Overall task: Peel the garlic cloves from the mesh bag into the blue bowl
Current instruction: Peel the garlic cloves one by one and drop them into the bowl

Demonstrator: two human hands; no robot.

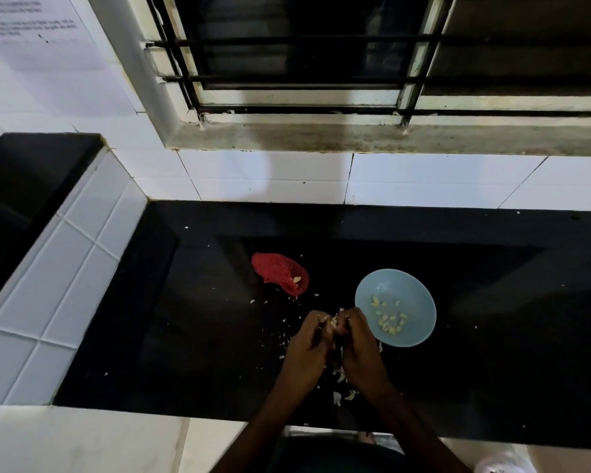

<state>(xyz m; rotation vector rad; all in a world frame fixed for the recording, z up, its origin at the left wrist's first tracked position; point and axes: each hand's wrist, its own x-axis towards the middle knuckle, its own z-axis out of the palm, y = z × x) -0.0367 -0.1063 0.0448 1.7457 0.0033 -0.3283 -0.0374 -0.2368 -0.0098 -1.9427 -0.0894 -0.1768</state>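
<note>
A light blue bowl [410, 291] sits on the black counter with several peeled yellowish garlic cloves [389, 317] in it. A red mesh bag [277, 269] lies flat to its left, and a pale clove shows at the bag's mouth. Just left of the bowl, my left hand [307, 349] and my right hand [359, 346] meet with curled fingers. Together they pinch a garlic clove [333, 324] with white skin, mostly hidden between the fingertips.
White garlic skins [342, 396] are scattered on the black counter [202, 336] under and around my hands. A white tiled wall [423, 179] runs behind, with a barred window above. A raised tiled ledge [65, 268] borders the counter on the left.
</note>
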